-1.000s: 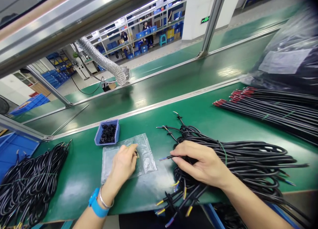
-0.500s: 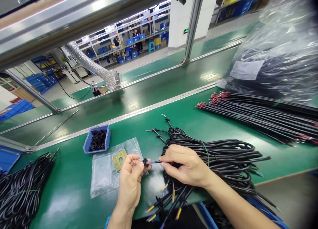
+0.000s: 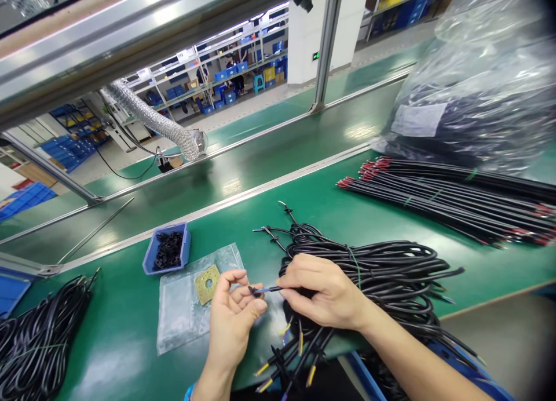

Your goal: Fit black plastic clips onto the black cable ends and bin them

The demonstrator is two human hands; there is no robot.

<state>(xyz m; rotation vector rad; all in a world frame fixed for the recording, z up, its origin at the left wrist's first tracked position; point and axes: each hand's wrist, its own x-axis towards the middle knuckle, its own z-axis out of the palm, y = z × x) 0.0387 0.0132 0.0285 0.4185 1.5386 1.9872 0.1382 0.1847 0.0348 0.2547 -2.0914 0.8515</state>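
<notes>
My right hand pinches a black cable between thumb and fingertips, close to its stripped end with thin blue wire showing. That wire end meets a small black plastic part at the fingers of my left hand. The left fingers curl around the part, with the thumb below it; they partly hide it, and how far the wire goes in I cannot tell. Under and behind the right hand lies a tied bundle of black cables. Several ends with yellow and blue wires point toward me.
A blue bin of small black parts stands at left, near a clear plastic bag bearing a yellow sponge. Another cable bundle lies far left. Red-tipped cables and a large plastic bag occupy the right.
My left thumb has moved down off the black part, and the left fingers have opened slightly. The right hand keeps its pinch on the cable. The whole view has shifted a little.
</notes>
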